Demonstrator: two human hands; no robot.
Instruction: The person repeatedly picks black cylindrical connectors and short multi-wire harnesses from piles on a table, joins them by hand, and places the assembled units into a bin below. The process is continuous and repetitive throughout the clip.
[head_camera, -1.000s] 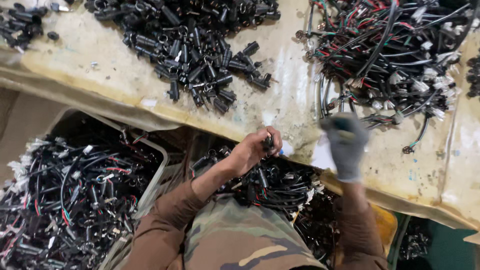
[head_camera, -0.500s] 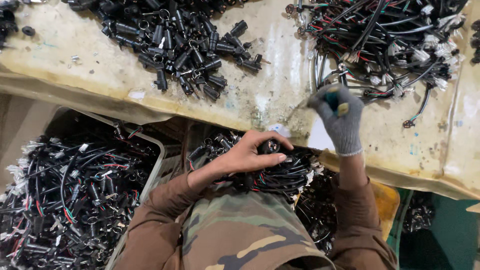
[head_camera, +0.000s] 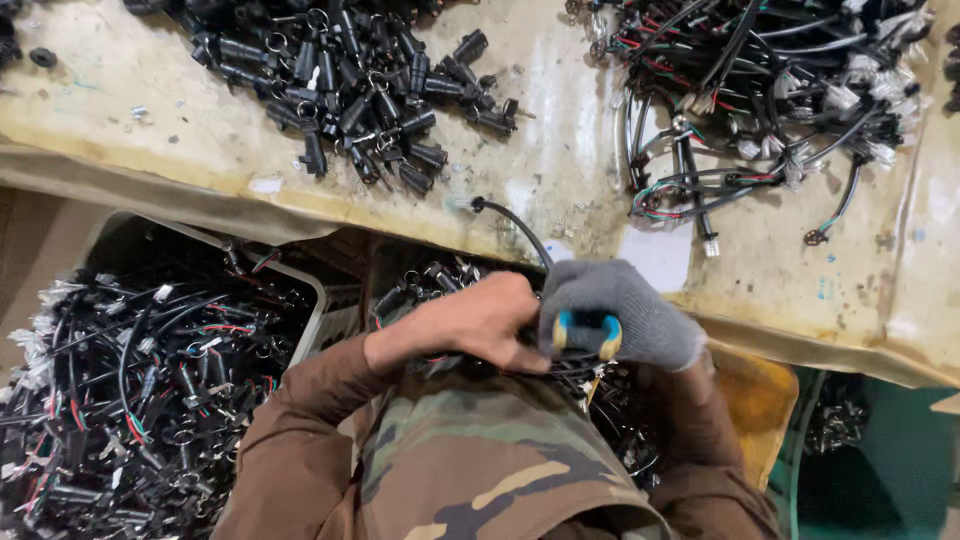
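Hands: two; gloved right hand (head_camera: 620, 315) grips blue-yellow tool (head_camera: 585, 333); bare left hand (head_camera: 480, 325) clenched on black cable (head_camera: 515, 225).

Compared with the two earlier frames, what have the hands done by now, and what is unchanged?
The right hand in the grey knit glove has come down from the bench top to the bare left hand; the two now meet over the lap, the glove gripping a blue-and-yellow tool handle. A black cable arcs up from them onto the stained bench. The pile of black connectors and the crate of wire harnesses lie as before.
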